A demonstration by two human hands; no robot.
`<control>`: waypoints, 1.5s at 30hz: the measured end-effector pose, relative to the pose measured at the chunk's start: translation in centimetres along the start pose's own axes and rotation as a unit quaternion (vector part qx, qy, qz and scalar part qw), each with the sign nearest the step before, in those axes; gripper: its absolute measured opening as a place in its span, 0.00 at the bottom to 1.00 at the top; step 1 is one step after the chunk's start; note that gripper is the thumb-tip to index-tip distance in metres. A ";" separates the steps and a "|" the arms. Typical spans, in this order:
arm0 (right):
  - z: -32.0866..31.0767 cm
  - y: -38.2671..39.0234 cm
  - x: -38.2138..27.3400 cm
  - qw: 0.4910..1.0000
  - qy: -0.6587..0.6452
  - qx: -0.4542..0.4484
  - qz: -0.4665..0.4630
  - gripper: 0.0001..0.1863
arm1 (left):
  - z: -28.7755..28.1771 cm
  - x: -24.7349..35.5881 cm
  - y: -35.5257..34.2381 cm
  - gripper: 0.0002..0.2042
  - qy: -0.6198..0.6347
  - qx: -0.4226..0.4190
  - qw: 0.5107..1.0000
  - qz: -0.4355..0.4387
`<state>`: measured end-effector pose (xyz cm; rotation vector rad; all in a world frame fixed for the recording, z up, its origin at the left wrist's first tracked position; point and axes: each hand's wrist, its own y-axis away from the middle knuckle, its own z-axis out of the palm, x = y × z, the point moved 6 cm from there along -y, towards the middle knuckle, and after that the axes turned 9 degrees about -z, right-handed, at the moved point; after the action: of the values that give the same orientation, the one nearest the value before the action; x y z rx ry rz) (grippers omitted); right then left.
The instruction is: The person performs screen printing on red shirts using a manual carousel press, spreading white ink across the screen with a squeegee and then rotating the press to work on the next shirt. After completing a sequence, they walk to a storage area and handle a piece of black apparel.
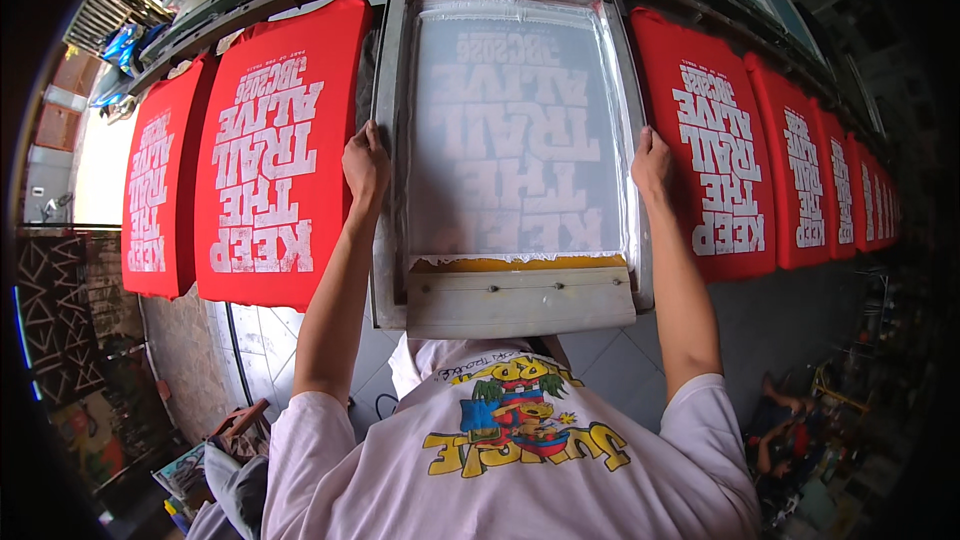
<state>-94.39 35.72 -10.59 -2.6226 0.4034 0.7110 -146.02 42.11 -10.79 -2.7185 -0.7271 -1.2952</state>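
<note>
Both hands grip a frame holding seemingly white ink.

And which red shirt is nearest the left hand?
The red shirt just left of the framed screen; the others lie farther left or past the screen's right side.

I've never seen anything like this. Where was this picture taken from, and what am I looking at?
There is no machine arm here, just a person's bare hands. The picture comes from a wide, fisheye camera on the person's head, looking down, so straight edges bend near the rim. The left hand and right hand grip opposite sides of a grey frame. Stretched inside it is a pale, see-through mesh, with lettering showing in it. A grey strip crosses its near end. Red fabric pieces with white lettering lie in a row on the left and right.
</note>
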 end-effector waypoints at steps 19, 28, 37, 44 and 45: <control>1.1 -2.1 -0.3 0.990 0.013 -0.081 0.118 0.32 | 1.2 1.6 -3.6 0.24 0.084 0.037 0.996 0.020; 1.2 -1.9 0.4 0.976 0.056 -0.102 0.183 0.39 | 1.2 0.8 -4.1 0.29 0.026 0.035 0.999 -0.023; 1.0 -2.0 -0.3 0.975 0.056 -0.112 0.181 0.40 | 0.7 1.0 -3.5 0.29 0.054 0.043 0.997 -0.029; 1.9 -2.2 2.6 0.980 0.079 -0.077 0.166 0.42 | 1.0 1.7 -3.4 0.28 0.065 0.030 0.997 -0.034; 1.9 -2.3 3.3 0.980 0.086 -0.067 0.164 0.42 | 1.3 1.9 -3.4 0.28 0.065 0.026 0.997 -0.031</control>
<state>-91.60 38.03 -13.11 -2.7865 0.8847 0.6298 -145.52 46.17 -10.73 -2.5628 -0.8240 -1.4293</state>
